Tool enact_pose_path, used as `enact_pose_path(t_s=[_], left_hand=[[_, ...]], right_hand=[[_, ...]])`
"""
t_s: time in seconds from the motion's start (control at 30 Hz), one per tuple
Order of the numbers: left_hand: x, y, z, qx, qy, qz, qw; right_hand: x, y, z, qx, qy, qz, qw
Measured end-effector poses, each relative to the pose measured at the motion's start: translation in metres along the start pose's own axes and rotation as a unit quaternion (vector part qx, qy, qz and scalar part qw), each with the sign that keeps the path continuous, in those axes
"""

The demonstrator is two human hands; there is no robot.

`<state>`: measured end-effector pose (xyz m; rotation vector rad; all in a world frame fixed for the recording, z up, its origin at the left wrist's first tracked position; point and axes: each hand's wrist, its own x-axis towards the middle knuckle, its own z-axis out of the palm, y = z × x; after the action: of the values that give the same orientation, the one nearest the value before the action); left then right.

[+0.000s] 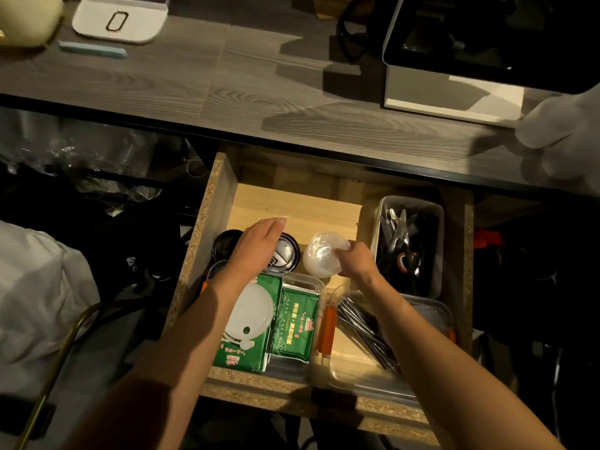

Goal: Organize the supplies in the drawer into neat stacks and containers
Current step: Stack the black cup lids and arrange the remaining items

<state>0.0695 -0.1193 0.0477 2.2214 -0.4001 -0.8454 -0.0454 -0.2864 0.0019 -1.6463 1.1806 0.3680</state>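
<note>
Mid-frame, your right hand (355, 259) pinches the clear lids (323, 254); left hand (258, 245) hovers flat, holding nothing. Cutlery's binned; lids still loose in drawer (207, 228).

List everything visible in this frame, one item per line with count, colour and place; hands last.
drawer: one, light wood, open under the counter
green packets: at least two, front-left clear container
white lid: one, on the packets
black lids: two, left middle
clear cups: a small stack, centre
cutlery tray: one, grey, right back
metal utensils: a bundle, front-right container
scale: one, white, on the counter
left hand: over the black lids
right hand: pinches the clear cups
</note>
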Motion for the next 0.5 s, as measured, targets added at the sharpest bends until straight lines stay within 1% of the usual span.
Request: enact_pose_path(t_s=[0.1,0.2,0.27,0.33,0.43,0.5], left_hand=[[-0.004,0.009,0.004,-0.001,0.0,0.02,1.0],[-0.01,0.022,0.017,-0.019,-0.035,0.02,0.999],[-0.013,0.031,0.029,-0.008,-0.052,0.015,0.998],[-0.015,0.034,0.04,0.016,-0.068,0.005,0.998],[-0.019,0.034,0.049,0.031,-0.07,-0.011,0.997],[-0.023,0.034,0.051,0.019,-0.047,-0.01,0.999]], right_hand=[[-0.002,0.006,-0.012,0.047,0.007,0.013,0.999],[-0.006,0.007,-0.014,0.068,-0.041,0.026,0.996],[-0.009,0.004,-0.01,0.073,-0.087,0.01,0.993],[-0.012,0.0,-0.006,0.046,-0.114,-0.016,0.992],[-0.016,0.0,-0.005,-0.008,-0.093,-0.056,0.994],[-0.019,0.003,-0.009,0.004,-0.049,-0.068,0.996]])
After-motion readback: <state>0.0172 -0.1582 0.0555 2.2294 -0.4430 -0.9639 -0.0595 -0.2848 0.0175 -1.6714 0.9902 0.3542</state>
